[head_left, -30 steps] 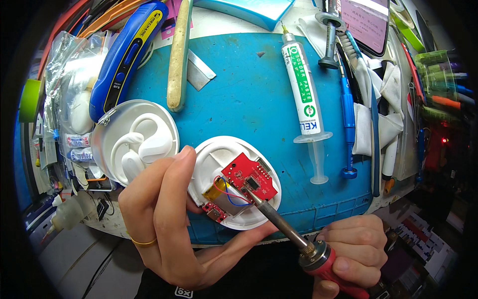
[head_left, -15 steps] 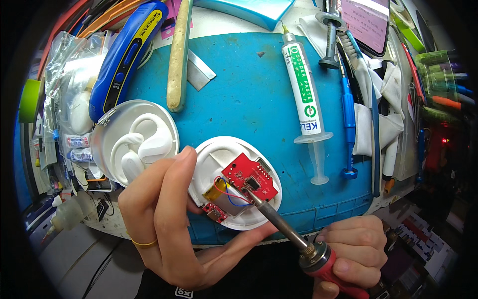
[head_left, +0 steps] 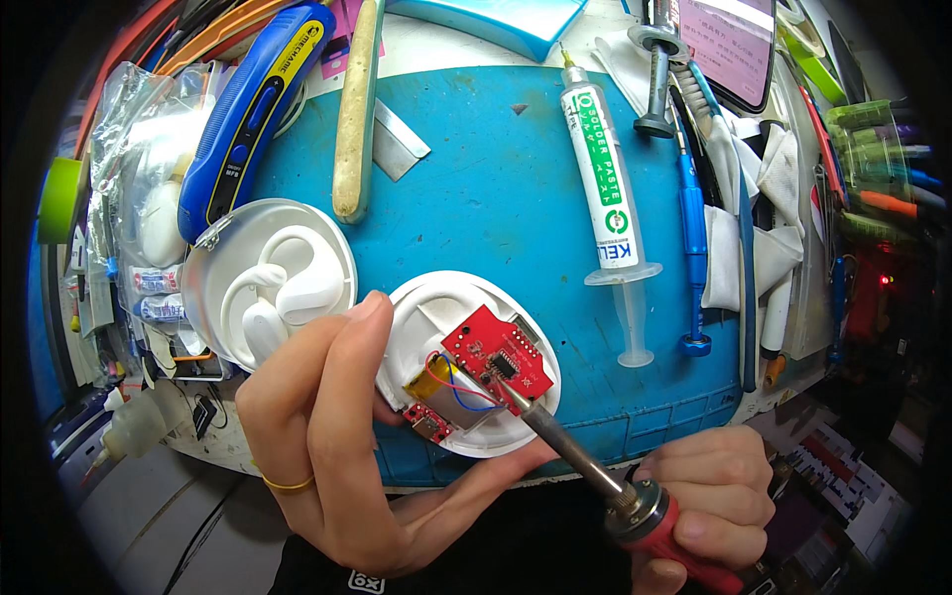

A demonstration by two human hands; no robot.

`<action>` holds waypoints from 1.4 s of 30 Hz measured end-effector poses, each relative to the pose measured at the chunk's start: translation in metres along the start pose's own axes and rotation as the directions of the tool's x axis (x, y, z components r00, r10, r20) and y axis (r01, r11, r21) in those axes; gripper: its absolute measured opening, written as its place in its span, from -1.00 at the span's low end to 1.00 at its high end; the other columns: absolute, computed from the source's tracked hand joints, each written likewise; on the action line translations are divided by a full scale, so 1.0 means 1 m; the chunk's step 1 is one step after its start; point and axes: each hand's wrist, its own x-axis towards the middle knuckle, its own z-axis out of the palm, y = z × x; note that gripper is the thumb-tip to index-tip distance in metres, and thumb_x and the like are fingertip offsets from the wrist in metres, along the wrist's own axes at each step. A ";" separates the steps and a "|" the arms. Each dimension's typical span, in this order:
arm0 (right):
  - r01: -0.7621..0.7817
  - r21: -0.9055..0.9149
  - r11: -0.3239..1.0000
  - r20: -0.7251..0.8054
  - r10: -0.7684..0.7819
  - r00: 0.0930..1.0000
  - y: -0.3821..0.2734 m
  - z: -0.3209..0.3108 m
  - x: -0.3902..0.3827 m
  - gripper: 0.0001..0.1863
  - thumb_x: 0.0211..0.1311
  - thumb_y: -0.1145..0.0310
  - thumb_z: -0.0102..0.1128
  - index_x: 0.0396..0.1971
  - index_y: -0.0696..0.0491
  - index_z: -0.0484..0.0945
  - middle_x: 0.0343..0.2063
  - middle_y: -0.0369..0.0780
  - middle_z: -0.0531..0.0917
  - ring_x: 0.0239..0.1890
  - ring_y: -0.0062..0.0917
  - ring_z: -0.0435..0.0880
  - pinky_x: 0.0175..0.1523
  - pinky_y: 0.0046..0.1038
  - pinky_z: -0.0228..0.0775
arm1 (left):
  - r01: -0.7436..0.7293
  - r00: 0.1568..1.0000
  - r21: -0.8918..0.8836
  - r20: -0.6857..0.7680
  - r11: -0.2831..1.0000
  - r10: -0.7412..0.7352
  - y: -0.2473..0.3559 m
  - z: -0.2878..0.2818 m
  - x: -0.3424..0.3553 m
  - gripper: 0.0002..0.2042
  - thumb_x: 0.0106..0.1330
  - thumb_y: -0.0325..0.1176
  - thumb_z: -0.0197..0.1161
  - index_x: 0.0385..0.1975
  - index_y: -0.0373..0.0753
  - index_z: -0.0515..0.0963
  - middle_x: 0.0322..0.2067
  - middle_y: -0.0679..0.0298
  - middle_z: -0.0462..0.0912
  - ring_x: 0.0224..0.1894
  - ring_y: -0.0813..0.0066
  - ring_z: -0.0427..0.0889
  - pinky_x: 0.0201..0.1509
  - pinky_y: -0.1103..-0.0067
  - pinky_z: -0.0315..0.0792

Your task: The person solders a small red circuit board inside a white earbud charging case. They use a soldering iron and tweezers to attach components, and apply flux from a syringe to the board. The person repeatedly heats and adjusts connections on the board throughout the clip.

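My left hand (head_left: 337, 446), a gold ring on one finger, grips a white oval case half (head_left: 506, 426) holding a red circuit board (head_left: 473, 342), a small battery (head_left: 439, 387) with red and blue wires, and a smaller red board (head_left: 428, 421). My right hand (head_left: 709, 501) is closed round the red handle of a soldering iron (head_left: 585, 458), whose tip rests at the lower edge of the larger board, near its black chip. A white open case half (head_left: 208, 307) with two white earbuds (head_left: 302, 288) lies to the left of my left fingers.
On the blue mat (head_left: 456, 178) lie a syringe (head_left: 600, 178), a wooden-looking bar (head_left: 352, 149) and a metal blade (head_left: 397, 144). A blue screwdriver (head_left: 691, 248), white cloths (head_left: 773, 238) and a phone (head_left: 724, 40) sit right; a blue-yellow tool (head_left: 258, 109) and plastic bags (head_left: 139, 188) left.
My right hand and the iron's handle have shifted slightly right over the last half second, while the tip stays at the board. My left hand and the case are almost unmoved.
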 end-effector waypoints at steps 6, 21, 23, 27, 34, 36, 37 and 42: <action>-0.007 0.008 1.000 0.007 0.006 1.000 0.001 -0.002 0.000 -0.67 0.42 0.24 0.22 -0.11 0.23 0.48 -0.51 -0.11 0.64 -0.63 -0.37 0.61 -0.55 -0.40 0.48 | -0.008 1.000 -0.026 0.010 1.000 0.008 -0.001 -0.001 0.000 0.14 -0.34 0.12 0.82 0.32 -0.33 0.45 0.09 0.15 0.47 -0.28 0.61 0.43 -0.38 0.67 0.30; -0.024 -0.018 1.000 0.058 0.025 0.998 -0.001 -0.005 0.002 -0.67 0.43 0.22 0.22 -0.09 0.21 0.46 -0.47 -0.12 0.65 -0.59 -0.37 0.64 -0.50 -0.40 0.52 | -0.013 1.000 -0.010 0.014 1.000 0.013 -0.001 -0.002 -0.001 0.09 -0.27 0.10 0.79 0.32 -0.33 0.45 0.10 0.14 0.47 -0.24 0.59 0.46 -0.37 0.67 0.31; -0.021 -0.005 1.000 0.065 0.021 0.998 0.000 -0.005 0.002 -0.67 0.43 0.23 0.22 -0.09 0.22 0.46 -0.48 -0.11 0.65 -0.59 -0.37 0.63 -0.50 -0.39 0.52 | -0.017 1.000 -0.012 0.009 1.000 0.017 -0.001 -0.001 -0.001 0.09 -0.27 0.10 0.80 0.32 -0.33 0.45 0.10 0.14 0.47 -0.24 0.59 0.46 -0.37 0.67 0.31; -0.010 0.010 1.000 0.066 0.009 0.998 0.001 -0.006 0.002 -0.66 0.43 0.25 0.22 -0.09 0.24 0.46 -0.48 -0.10 0.65 -0.60 -0.37 0.63 -0.52 -0.39 0.51 | -0.018 1.000 -0.015 0.008 1.000 0.018 0.000 -0.001 0.000 0.09 -0.27 0.11 0.80 0.32 -0.33 0.45 0.10 0.14 0.47 -0.24 0.60 0.45 -0.37 0.67 0.31; -0.012 0.011 1.000 0.062 0.011 0.998 0.000 -0.005 0.002 -0.67 0.42 0.26 0.22 -0.09 0.24 0.46 -0.48 -0.10 0.65 -0.60 -0.36 0.63 -0.52 -0.39 0.51 | -0.007 1.000 -0.009 0.009 1.000 0.007 0.000 -0.001 -0.001 0.09 -0.27 0.12 0.80 0.32 -0.32 0.45 0.10 0.14 0.47 -0.21 0.57 0.48 -0.35 0.66 0.34; -0.014 0.011 1.000 0.061 0.013 0.998 0.000 -0.005 0.002 -0.67 0.42 0.26 0.23 -0.09 0.24 0.47 -0.49 -0.10 0.65 -0.60 -0.36 0.64 -0.52 -0.39 0.51 | -0.010 1.000 -0.012 0.004 1.000 0.010 0.000 0.000 -0.001 0.09 -0.27 0.13 0.79 0.32 -0.32 0.45 0.10 0.13 0.47 -0.20 0.56 0.48 -0.34 0.65 0.35; -0.014 0.011 1.000 0.056 0.013 0.998 0.000 -0.005 0.002 -0.67 0.42 0.26 0.23 -0.09 0.24 0.47 -0.49 -0.11 0.65 -0.60 -0.36 0.64 -0.52 -0.39 0.51 | -0.014 1.000 -0.009 0.000 1.000 0.014 0.000 0.000 -0.001 0.10 -0.27 0.13 0.79 0.32 -0.32 0.45 0.10 0.13 0.47 -0.20 0.55 0.49 -0.34 0.65 0.36; -0.025 0.005 1.000 0.042 0.025 0.999 -0.001 -0.003 0.002 -0.67 0.42 0.25 0.23 -0.09 0.23 0.48 -0.50 -0.11 0.65 -0.60 -0.37 0.64 -0.51 -0.39 0.51 | -0.025 1.000 -0.028 -0.005 0.999 0.025 -0.002 0.000 0.000 0.09 -0.26 0.15 0.78 0.32 -0.32 0.45 0.10 0.13 0.47 -0.20 0.55 0.49 -0.33 0.64 0.37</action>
